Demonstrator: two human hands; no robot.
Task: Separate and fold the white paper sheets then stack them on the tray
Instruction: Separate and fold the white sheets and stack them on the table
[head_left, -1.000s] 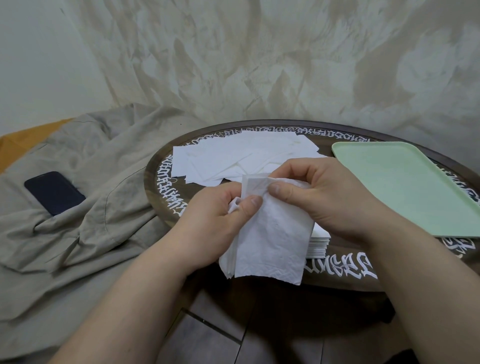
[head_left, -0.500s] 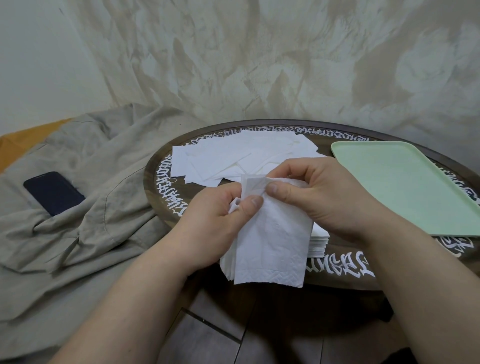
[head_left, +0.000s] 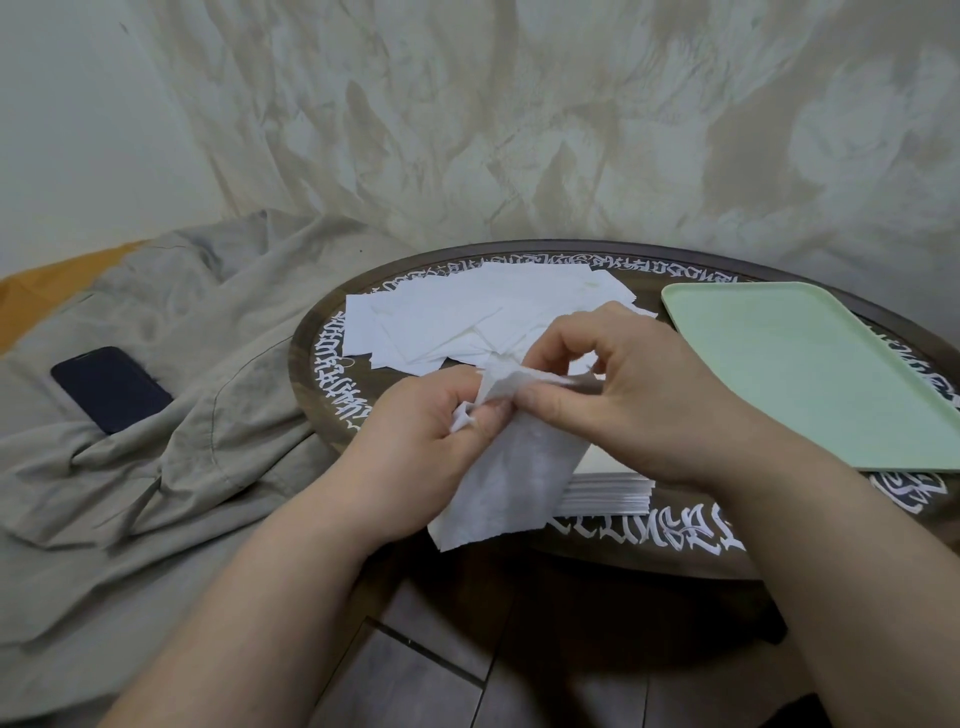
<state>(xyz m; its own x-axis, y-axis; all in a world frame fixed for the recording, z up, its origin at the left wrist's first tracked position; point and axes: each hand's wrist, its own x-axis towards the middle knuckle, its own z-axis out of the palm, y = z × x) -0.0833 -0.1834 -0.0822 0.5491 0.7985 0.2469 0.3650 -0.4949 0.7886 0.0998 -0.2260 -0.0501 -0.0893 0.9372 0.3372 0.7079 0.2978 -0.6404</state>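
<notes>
Peeling the plies apart
My left hand (head_left: 415, 441) and right hand (head_left: 618, 395) both pinch the paper sheet (head_left: 509, 483) above the table edge; I should pull slowly, keeping the thin ply untorn

Loose sheets (head_left: 467, 322) at table (head_left: 322, 364) rear; tray (head_left: 810, 374) right; stack (head_left: 608, 491) front; phone (head_left: 111, 389) on cloth (head_left: 156, 493) left.

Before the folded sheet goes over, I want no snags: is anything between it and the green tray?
Nothing visible. Both hands hold the sheet just left of the tray, whose surface looks bare; only the right hand lies between.
</notes>
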